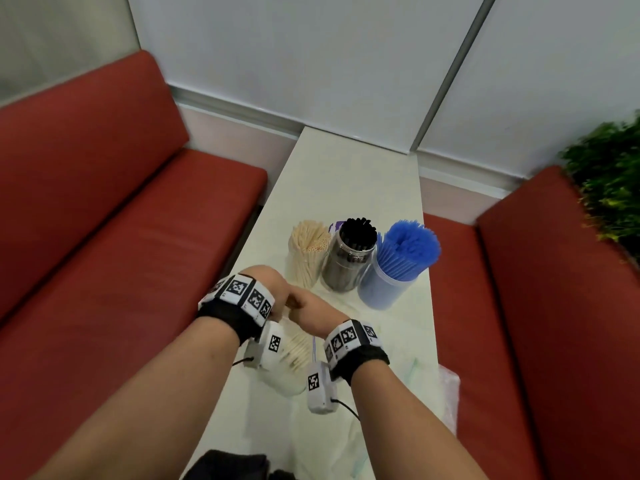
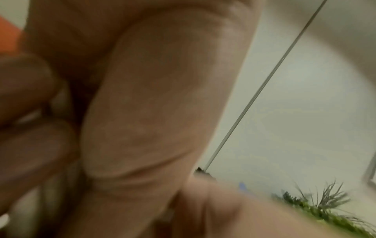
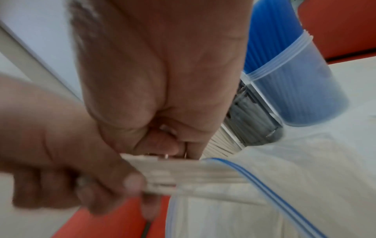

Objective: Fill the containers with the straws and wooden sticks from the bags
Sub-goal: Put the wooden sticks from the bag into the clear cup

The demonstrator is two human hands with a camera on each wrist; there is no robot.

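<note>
Bag: a clear zip bag (image 3: pixel 264 201) with a blue seal strip is lying on the white table (image 1: pixel 346 174), low in the frame's centre, its mouth facing my hands.
Left hand: my left hand (image 1: pixel 266 282) is curling its fingers around a bundle of wooden sticks (image 3: pixel 183 173) sticking out of the bag's mouth.
Right hand: my right hand (image 1: pixel 311 308) is pinching the same bundle (the two hands are touching).
Containers: beyond my hands, mid-frame, three are standing in a row, holding pale sticks (image 1: pixel 308 251), black straws (image 1: pixel 353 258) and blue straws (image 1: pixel 401 261).
Benches: red seats (image 1: pixel 121 202) are flanking the table.
</note>
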